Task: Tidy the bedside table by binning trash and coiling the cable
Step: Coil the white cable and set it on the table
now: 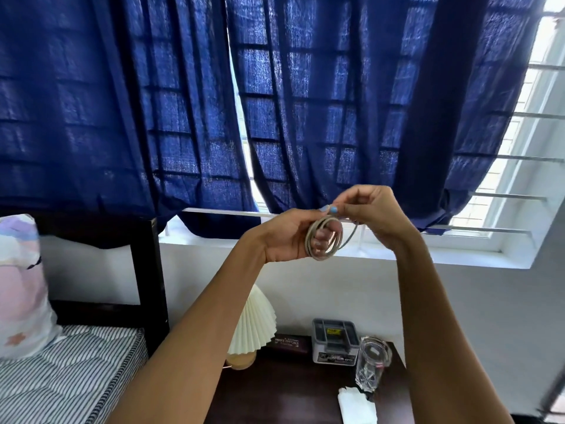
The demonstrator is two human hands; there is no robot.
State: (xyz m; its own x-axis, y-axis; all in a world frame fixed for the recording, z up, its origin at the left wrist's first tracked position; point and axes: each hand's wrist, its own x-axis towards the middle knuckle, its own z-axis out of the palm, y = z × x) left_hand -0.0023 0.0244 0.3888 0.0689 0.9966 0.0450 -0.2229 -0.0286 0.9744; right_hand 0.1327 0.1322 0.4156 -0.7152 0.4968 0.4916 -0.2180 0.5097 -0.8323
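Observation:
A grey cable point(327, 254) is wound into a small round coil, held up in front of the window sill. My left hand point(290, 232) grips the coil with fingers through its loops. My right hand point(371, 211) pinches the cable's free strand at the top right of the coil. Far below stands the dark bedside table point(284, 390). A crumpled white tissue point(356, 405) lies on it near the front.
On the table are a pleated cream lamp point(252, 324), a dark box point(287, 344), a grey plastic organiser point(334, 341) and a clear glass point(373, 362). A striped mattress point(70, 371) with a pillow point(21, 286) lies to the left. Blue curtains point(183, 102) hang behind.

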